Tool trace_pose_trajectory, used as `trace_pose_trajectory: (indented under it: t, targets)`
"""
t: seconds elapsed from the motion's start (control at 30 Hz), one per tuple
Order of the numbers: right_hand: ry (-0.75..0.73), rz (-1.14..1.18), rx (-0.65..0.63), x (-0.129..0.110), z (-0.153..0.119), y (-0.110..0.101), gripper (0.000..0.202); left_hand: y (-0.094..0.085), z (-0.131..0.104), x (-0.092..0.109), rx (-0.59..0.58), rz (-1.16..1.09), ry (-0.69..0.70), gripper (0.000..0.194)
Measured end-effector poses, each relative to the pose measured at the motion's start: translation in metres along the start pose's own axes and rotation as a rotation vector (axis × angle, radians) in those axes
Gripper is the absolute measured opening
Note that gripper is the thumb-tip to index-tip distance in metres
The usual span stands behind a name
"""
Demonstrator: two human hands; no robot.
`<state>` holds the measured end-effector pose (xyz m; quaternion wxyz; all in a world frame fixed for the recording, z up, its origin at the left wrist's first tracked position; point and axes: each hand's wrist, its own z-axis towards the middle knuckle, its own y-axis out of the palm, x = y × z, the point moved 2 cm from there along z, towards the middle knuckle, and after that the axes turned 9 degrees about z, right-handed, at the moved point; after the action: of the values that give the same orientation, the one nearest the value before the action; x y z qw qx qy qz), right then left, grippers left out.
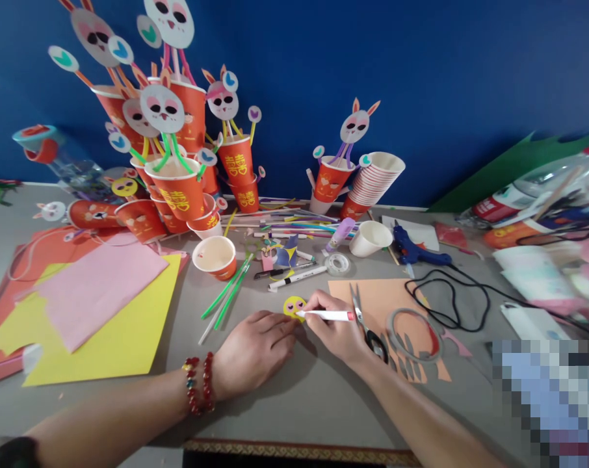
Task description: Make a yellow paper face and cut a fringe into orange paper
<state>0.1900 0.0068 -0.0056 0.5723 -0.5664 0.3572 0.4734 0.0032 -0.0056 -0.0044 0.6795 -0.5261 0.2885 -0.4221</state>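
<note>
A small yellow paper circle (290, 305) with pink patches and dark eye shapes lies flat on the grey table. My right hand (337, 328) grips a white marker (331, 316) with a red end, its tip at the circle's surface. Beside it my left hand (258, 348) rests palm down, fingers stretched together towards the circle's lower edge; whether the fingertips press on it is partly hidden. Red bead bracelets (207, 382) circle my left wrist. Scissors (357, 305) with black handles lie right of my right hand, on an orange paper sheet (377, 296).
Red paper cups with rabbit figures (177, 188) are stacked at the back left. Yellow paper (148, 325) and pink paper (104, 279) lie left. A glue gun (416, 247) with a black cord, a tape roll (337, 263), loose pens (297, 278) and green straws (231, 296) surround the work area.
</note>
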Motion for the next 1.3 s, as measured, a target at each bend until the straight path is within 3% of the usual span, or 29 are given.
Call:
trace_pose_trajectory:
  t: [0.97, 1.3]
  targets:
    - [-0.053, -0.073, 0.006, 0.0025, -0.0003, 0.0010, 0.012, -0.0006, 0.0012, 0.0003, -0.003, -0.006, -0.002, 0.022]
    - [-0.018, -0.055, 0.076, 0.0012, -0.0006, -0.0031, 0.016, -0.0007, 0.0000, -0.0001, -0.004, 0.008, 0.002, 0.021]
